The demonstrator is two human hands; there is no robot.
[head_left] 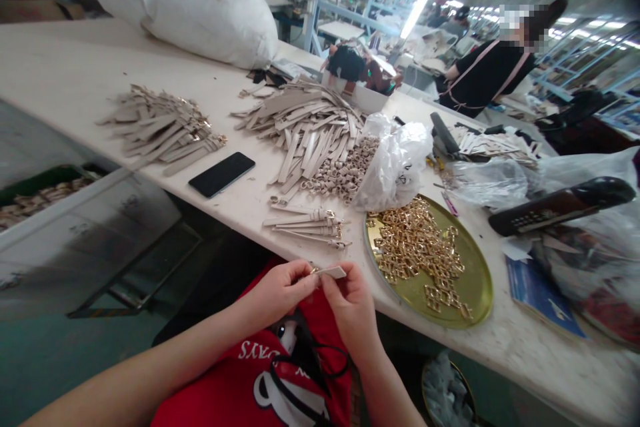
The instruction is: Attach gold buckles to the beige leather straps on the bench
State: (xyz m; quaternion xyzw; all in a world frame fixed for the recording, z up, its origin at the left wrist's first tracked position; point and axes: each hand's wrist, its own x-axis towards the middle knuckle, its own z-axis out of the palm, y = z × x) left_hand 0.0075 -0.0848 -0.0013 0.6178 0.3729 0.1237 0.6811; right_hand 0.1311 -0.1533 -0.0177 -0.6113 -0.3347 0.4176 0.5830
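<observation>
At the table's front edge, my left hand [290, 285] and my right hand [353, 307] meet with their fingertips closed. Between them is a short pale beige strap [335, 272], pinched by my right thumb and fingers. A small gold buckle [315, 270] shows at my left fingertips, largely covered by them. Just beyond my hands lies a small row of straps with buckles [310, 225]. To the right, a round gold tray [477, 280] bears a heap of gold buckles [420, 243]. Small beige loops [345, 173] are piled behind the row.
A large heap of loose straps [305, 120] lies farther back, beside a clear plastic bag [395, 160]. Left of it are a black phone [222, 174] and another strap pile [163, 123]. A white sack [200, 7] stands behind. One person [485, 73] is across the room.
</observation>
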